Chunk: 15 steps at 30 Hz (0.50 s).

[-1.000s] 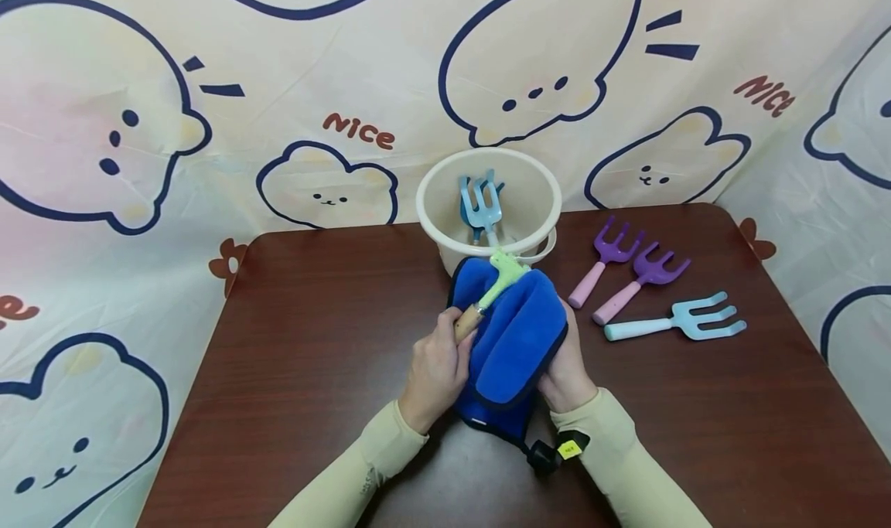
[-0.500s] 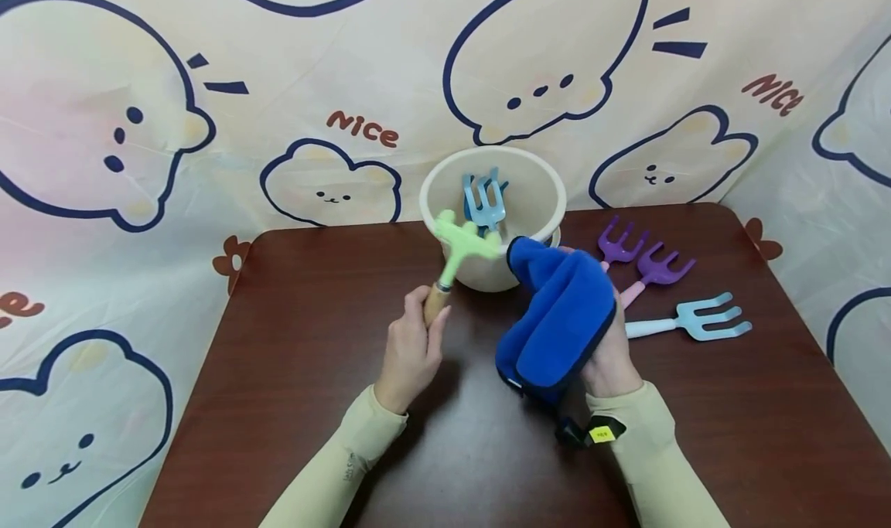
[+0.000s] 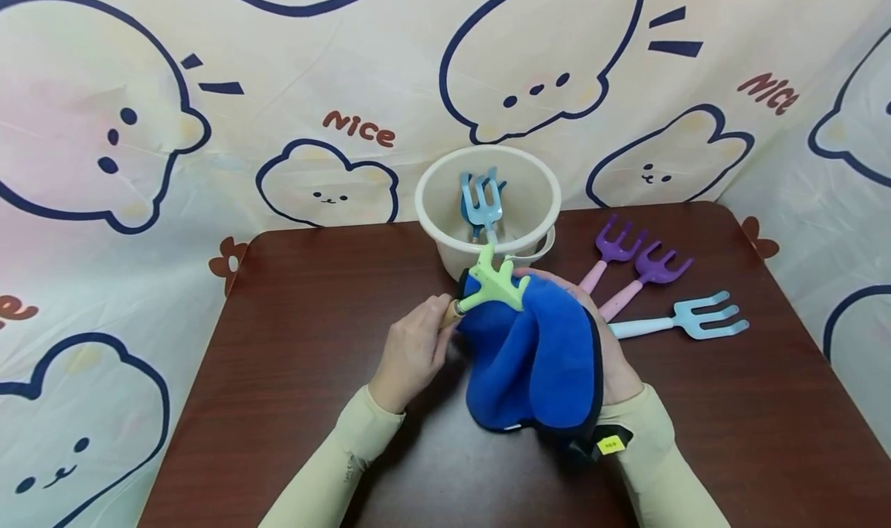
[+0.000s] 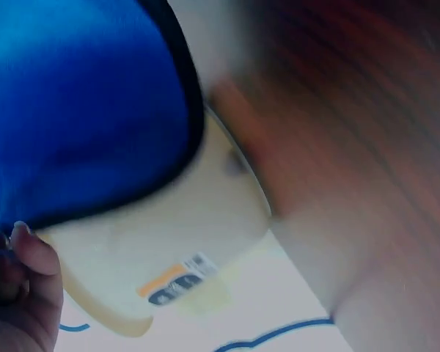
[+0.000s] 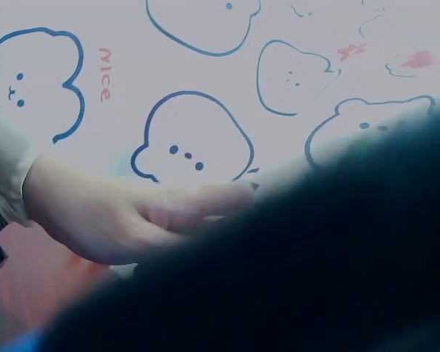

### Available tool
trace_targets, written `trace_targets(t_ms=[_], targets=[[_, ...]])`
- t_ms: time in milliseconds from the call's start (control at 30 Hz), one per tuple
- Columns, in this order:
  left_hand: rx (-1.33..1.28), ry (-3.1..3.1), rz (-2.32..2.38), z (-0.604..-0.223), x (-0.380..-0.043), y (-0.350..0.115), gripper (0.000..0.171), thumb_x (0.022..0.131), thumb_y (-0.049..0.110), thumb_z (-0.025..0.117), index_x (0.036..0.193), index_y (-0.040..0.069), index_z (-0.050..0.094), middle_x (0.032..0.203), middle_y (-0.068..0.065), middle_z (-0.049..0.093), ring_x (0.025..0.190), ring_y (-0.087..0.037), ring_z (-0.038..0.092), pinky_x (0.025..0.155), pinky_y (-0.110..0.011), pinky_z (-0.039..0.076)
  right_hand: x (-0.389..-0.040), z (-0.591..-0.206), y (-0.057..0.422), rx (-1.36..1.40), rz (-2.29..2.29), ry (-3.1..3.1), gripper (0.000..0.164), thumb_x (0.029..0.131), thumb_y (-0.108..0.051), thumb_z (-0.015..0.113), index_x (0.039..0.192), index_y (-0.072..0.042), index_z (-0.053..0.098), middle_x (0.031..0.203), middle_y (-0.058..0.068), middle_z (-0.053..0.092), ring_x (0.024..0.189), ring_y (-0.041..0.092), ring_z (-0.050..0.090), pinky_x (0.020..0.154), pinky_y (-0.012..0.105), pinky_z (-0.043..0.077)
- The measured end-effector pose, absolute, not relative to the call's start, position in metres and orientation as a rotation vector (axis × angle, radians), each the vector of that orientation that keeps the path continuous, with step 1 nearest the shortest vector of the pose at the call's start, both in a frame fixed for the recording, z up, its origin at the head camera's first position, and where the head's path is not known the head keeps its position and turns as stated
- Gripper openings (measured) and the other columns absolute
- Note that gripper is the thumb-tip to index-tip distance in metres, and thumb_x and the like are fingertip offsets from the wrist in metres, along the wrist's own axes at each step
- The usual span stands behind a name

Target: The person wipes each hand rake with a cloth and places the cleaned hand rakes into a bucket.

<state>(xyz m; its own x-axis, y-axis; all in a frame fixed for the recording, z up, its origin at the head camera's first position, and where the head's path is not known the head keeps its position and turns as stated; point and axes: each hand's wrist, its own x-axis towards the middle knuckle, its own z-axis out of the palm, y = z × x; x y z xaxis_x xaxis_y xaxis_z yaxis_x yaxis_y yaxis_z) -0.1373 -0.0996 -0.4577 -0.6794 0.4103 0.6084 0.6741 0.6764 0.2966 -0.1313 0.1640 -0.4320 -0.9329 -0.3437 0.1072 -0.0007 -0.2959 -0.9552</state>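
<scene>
In the head view my left hand (image 3: 409,352) grips the wooden handle of a light-green hand rake (image 3: 496,285). The rake's tined head lies against a blue cloth (image 3: 532,358) with black edging. My right hand (image 3: 617,367) holds this cloth from behind on the right side, its fingers mostly hidden under it. In the left wrist view, the thumb of a hand (image 4: 38,257) shows at the lower left beside the cloth (image 4: 81,110). Dark cloth (image 5: 301,271) fills much of the right wrist view.
A cream bucket (image 3: 430,207) stands at the back of the brown table (image 3: 299,342), with blue hand forks (image 3: 482,203) inside. To the right lie two purple forks with pink handles (image 3: 657,269) and a light-blue fork (image 3: 699,317). A patterned curtain (image 3: 292,72) hangs behind.
My left hand lifted the rake away from the cloth to the left, then brought it back against the cloth. The cloth in my right hand shifted right and now hangs spread wider.
</scene>
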Motion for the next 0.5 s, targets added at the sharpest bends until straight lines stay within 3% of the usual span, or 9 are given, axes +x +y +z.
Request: trace_targets(t_ms=[67, 167, 333, 500], targets=[[-0.861, -2.395, -0.687, -0.457, -0.140, -0.103, 0.026, 0.095, 0.015, 0.060, 0.117, 0.003, 0.054, 0.091, -0.008, 0.061, 0.079, -0.018, 0.056, 0.069, -0.037, 0.058, -0.120, -0.398, 0.156, -0.261, -2.234, 1.710, 0.050, 0.104, -0.046, 0.034, 0.146, -0.021, 0.044, 0.143, -0.001, 0.051, 0.130, 0.023, 0.042, 0.097, 0.041, 0.044], [-0.912, -2.396, -0.701, -0.457, -0.143, -0.108, 0.025, 0.093, 0.013, 0.063, 0.115, 0.004, 0.055, 0.092, -0.008, 0.062, 0.080, -0.017, 0.056, 0.070, -0.037, 0.057, -0.111, -0.386, 0.155, -0.178, -2.281, 1.606, 0.050, 0.105, -0.043, 0.030, 0.148, -0.018, 0.041, 0.145, 0.001, 0.049, 0.134, 0.027, 0.037, 0.098, 0.041, 0.044], [-1.012, -2.363, -0.777, -0.456, -0.146, -0.111, 0.027, 0.090, 0.011, 0.067, 0.113, 0.003, 0.054, 0.088, -0.007, 0.060, 0.075, -0.016, 0.053, 0.066, -0.034, 0.055, -0.110, -0.380, 0.152, -0.005, -2.399, 1.364, 0.046, 0.102, -0.038, 0.045, 0.143, -0.017, 0.044, 0.138, -0.002, 0.054, 0.133, 0.028, 0.038, 0.094, 0.032, 0.051], [-1.089, -2.335, -0.839, -0.457, -0.151, -0.117, 0.027, 0.089, 0.009, 0.069, 0.110, 0.004, 0.053, 0.085, -0.006, 0.056, 0.071, -0.015, 0.051, 0.060, -0.033, 0.052, -0.110, -0.377, 0.148, 0.050, -2.414, 1.310, 0.046, 0.101, -0.035, 0.048, 0.143, -0.016, 0.044, 0.137, 0.000, 0.052, 0.131, 0.029, 0.037, 0.090, 0.030, 0.053]])
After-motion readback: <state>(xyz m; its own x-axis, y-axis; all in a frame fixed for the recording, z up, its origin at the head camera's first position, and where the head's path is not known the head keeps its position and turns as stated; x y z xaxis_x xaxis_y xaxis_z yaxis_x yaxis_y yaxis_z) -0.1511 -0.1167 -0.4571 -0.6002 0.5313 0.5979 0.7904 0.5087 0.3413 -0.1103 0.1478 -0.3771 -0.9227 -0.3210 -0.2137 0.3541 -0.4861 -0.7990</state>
